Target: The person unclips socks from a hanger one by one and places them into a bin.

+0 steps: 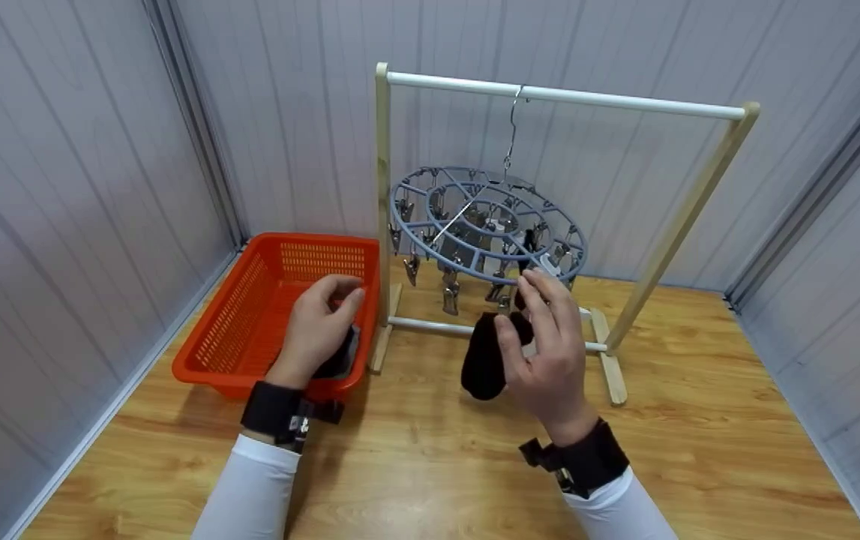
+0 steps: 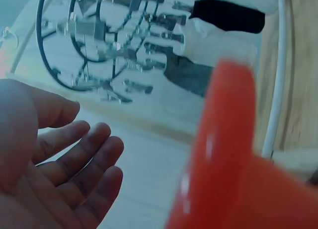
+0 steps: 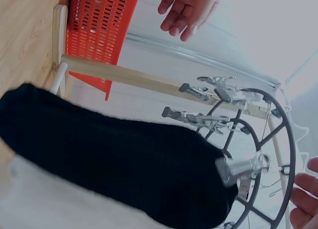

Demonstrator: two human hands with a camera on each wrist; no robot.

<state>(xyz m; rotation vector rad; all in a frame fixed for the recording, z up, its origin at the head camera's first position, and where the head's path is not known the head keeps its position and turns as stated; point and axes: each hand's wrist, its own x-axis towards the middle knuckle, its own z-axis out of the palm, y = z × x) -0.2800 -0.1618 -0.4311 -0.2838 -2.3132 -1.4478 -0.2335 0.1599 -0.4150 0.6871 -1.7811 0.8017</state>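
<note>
A black sock (image 1: 483,360) is seen hanging from a metal clip at the near rim of the round blue-grey peg hanger (image 1: 474,225). In the right wrist view the clip is seen closed on the sock's upper end, with the sock's body hanging free below it.

The right hand (image 1: 549,349) is raised just beside the sock and below the hanger's rim. Its fingers are spread and relaxed; nothing is gripped. Whether a fingertip touches the sock or the clip cannot be told from the head view.

The left hand (image 1: 321,322) is held over the near right corner of the orange basket (image 1: 250,322). Its fingers are loosely extended, as shown in the left wrist view, and no item is held by them. A dark piece of cloth (image 1: 340,360) is seen under the hand, inside the basket; contact between hand and cloth cannot be confirmed.

The hanger is suspended by a hook and chain from the white crossbar of a wooden rack (image 1: 688,214). Many metal clips are seen hanging from the hanger's rings. The rack is stood on a wooden tabletop (image 1: 430,465), with the basket just beside its left upright. Grey panelled walls are seen on three sides. White sleeves and dark wrist straps are worn on both arms.
</note>
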